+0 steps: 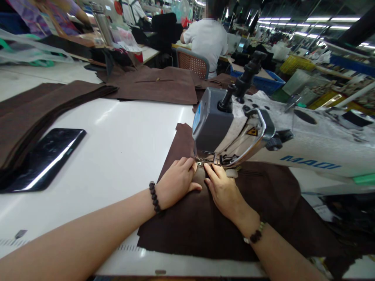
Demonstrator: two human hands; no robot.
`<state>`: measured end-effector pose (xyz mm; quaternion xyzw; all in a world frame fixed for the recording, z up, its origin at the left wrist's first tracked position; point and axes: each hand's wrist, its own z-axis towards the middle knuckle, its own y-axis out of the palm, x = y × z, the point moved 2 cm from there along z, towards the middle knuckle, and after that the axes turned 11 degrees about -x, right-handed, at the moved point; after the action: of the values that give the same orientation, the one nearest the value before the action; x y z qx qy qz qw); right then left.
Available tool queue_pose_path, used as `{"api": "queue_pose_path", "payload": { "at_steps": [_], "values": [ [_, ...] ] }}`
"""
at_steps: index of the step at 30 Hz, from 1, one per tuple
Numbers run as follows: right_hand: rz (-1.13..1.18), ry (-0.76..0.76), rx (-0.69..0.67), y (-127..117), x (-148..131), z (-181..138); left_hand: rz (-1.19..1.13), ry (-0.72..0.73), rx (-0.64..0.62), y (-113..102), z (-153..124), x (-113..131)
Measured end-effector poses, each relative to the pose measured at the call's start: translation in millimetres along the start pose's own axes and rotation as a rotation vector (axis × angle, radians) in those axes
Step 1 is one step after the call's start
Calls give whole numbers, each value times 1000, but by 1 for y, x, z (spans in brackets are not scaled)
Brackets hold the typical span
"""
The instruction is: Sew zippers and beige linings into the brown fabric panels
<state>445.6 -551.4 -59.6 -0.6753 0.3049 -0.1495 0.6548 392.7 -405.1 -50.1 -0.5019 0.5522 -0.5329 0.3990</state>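
"One left hand (177, 179) and one right hand (225, 191) are on that dark brown panel (187, 228)! Is either squeezing it?"

"No, both look loose. The left has its thumb out to the side, and its fingertips are by a metal zipper pull (199, 163). The right is just beside it, fingers laid on top."

"So where's the panel?"

"Under both hands, and partly under the sewing machine (310, 134). That's ahead and to their right, with MAQI on it."

"What's far left of the left hand?"

"A shiny black device (57, 158), next to a pile of brown pieces (49, 103). Well ahead of both hands, a person in white (206, 43) has their back to us."
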Motion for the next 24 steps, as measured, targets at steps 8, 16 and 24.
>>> {"api": "queue_pose_path", "payload": {
  "at_steps": [8, 16, 24],
  "values": [
    [16, -10, 12, 1, 5, 6, -30, 1, 18, -1, 6, -3],
    [-23, -20, 24, 4, 7, 7, -29, -1, 20, -1, 8, -5],
    [-68, -39, 71, 5, 6, 5, -54, -1, 37, -1, 5, -3]
  ]
}}
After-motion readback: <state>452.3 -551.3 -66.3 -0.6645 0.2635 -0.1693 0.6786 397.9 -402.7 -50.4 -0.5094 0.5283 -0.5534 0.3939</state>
